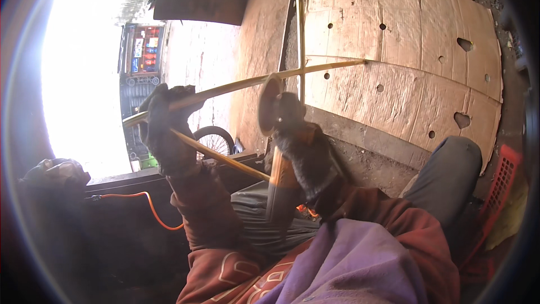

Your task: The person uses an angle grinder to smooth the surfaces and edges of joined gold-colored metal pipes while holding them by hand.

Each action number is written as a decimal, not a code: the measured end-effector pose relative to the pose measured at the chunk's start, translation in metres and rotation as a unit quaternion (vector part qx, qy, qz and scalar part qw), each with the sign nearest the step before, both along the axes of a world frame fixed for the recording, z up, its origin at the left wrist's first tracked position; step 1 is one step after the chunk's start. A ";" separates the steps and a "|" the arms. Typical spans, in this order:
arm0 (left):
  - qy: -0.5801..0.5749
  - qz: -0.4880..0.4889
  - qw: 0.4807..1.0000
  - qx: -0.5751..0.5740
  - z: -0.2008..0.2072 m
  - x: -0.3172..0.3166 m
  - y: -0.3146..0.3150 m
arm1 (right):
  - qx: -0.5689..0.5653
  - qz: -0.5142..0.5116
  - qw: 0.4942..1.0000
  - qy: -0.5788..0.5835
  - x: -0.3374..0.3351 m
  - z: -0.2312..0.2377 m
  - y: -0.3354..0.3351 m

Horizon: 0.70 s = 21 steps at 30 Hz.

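My left hand [169,126], in a dark glove, is closed round a thin pale pole [225,87], perhaps cane or bamboo, that slants up to the right. A second yellowish rod [225,160] runs from this hand down toward my lap. In my right hand [306,155], gloved too, is what looks like an angle grinder with a round brown disc [269,106]. Its disc is against or just beside the pole; which, I cannot tell. An upright pole [300,28] crosses the slanting one beyond the disc. The right glove hides most of the tool's body.
Flattened cardboard [394,90] with holes covers the ground at the far right. A red plastic crate [498,186] stands at the right. An orange cord [154,208] hangs over the dark surface at left. A bicycle wheel [214,139] and a parked vehicle [143,50] are beyond.
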<state>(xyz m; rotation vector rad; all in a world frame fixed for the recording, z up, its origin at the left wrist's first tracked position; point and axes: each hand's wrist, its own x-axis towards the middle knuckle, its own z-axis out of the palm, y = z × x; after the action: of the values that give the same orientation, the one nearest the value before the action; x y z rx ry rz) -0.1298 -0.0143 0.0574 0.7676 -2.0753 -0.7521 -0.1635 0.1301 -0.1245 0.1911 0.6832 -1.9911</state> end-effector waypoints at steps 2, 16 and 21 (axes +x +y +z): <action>0.038 -0.003 0.998 0.053 0.000 0.002 0.001 | -0.019 0.020 0.999 -0.028 -0.002 0.012 0.006; 0.084 0.056 0.988 0.117 -0.009 0.009 0.023 | -0.055 -0.022 0.997 -0.052 0.012 -0.009 0.007; 0.112 0.043 0.983 0.142 -0.011 0.028 0.023 | -0.111 0.015 0.979 -0.168 -0.017 -0.003 0.011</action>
<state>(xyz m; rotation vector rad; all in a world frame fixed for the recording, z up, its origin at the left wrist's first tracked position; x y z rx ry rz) -0.1022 0.0084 0.0461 0.8776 -1.7430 -1.0496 -0.1807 0.1412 -0.1276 0.3699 0.2446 -1.9265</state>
